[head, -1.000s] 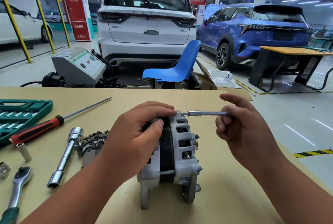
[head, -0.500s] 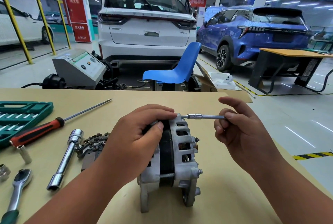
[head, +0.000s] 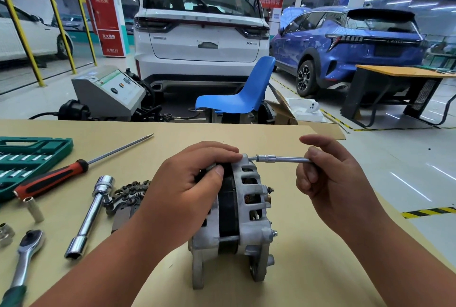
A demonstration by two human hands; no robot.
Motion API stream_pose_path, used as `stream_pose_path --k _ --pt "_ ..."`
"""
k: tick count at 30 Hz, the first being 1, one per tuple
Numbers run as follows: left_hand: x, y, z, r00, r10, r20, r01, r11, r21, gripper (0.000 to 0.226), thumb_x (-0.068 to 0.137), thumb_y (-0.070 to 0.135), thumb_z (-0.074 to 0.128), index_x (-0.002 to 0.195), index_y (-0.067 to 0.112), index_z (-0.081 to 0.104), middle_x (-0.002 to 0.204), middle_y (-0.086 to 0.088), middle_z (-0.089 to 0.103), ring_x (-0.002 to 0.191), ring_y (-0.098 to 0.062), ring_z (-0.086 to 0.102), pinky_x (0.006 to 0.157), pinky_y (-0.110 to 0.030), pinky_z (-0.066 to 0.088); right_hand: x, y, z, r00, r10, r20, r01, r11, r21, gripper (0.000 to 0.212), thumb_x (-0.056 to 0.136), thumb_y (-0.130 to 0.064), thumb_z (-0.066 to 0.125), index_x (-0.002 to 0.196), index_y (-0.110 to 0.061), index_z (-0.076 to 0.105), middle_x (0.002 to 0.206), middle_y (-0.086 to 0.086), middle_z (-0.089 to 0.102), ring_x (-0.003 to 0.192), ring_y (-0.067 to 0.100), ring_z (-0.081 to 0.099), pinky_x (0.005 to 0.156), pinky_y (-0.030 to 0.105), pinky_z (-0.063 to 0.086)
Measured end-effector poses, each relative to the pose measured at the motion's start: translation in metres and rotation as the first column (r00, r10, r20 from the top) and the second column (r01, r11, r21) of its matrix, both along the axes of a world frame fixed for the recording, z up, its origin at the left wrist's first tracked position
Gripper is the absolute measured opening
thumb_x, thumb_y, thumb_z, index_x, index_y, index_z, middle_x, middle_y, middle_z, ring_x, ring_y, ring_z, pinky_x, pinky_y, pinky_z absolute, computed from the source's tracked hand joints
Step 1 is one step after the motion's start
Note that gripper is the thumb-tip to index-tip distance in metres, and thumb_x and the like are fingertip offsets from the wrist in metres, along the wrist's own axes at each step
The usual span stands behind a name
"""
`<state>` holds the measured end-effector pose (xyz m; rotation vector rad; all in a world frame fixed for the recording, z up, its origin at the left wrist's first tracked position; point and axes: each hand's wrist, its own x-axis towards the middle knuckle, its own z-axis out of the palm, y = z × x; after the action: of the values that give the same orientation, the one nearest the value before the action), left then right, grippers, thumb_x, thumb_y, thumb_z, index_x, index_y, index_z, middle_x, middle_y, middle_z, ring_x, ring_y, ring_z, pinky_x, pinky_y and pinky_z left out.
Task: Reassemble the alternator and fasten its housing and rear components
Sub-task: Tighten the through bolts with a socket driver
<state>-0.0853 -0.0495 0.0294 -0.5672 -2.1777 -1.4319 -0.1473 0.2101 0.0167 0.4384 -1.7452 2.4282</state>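
I'm gripping the alternator with my left hand and pinching the socket extension in my right hand, risking cross-threading if it tilts.

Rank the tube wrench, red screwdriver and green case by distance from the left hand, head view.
1. Tube wrench, just left of the left hand, which grips the alternator.
2. Red screwdriver, farther left.
3. Green case, far left, beyond the screwdriver.

Alternator silver-grey, black band; screwdriver red-black handle; socket case teal; chair blue; tabletop tan.
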Motion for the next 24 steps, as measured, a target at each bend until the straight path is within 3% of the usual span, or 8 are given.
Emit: stream_pose_path --k 7,13,24 --pt "-0.0002 0.0006 0.0005 1.0 0.0 -0.011 0.0 1.0 0.002 0.039 0.093 0.014 0.052 0.109 0.038 0.079 0.121 0.027 0.074 0.122 -0.001 0.067 0.096 -0.009 0.048 -0.0006 0.0006 -0.0001 1.0 -0.011 0.017 0.011 1.0 0.005 0.025 0.098 -0.028 0.057 0.109 -0.015 0.076 0.054 0.006 0.039 0.049 0.024 0.044 0.047 0.032 0.038" --pt "0.0006 0.0008 0.0006 1.0 -0.003 -0.013 0.003 1.0 0.008 0.039 0.093 0.014 0.052 0.108 0.038 0.08 0.121 0.027 0.074 0.122 -0.001 0.067 0.096 -0.01 0.049 0.0001 0.0011 0.0001 1.0 0.017 0.01 -0.017 1.0 0.013 0.03 0.09 -0.013 0.056 0.112 -0.02 0.076 0.071 0.009 0.053 0.061 0.023 0.053 0.05 0.031 0.043" --pt "-0.0005 -0.0002 -0.0004 1.0 0.001 -0.011 -0.001 1.0 -0.001 0.038 0.093 0.014 0.053 0.109 0.034 0.081 0.12 0.025 0.074 0.122 -0.001 0.067 0.096 -0.01 0.048 -0.0009 -0.0001 -0.0006 0.999 -0.037 -0.023 0.038 0.999 0.024 0.019 0.098 -0.021 0.06 0.106 -0.018 0.077 0.059 0.008 0.048 0.05 0.023 0.044 0.046 0.031 0.036"
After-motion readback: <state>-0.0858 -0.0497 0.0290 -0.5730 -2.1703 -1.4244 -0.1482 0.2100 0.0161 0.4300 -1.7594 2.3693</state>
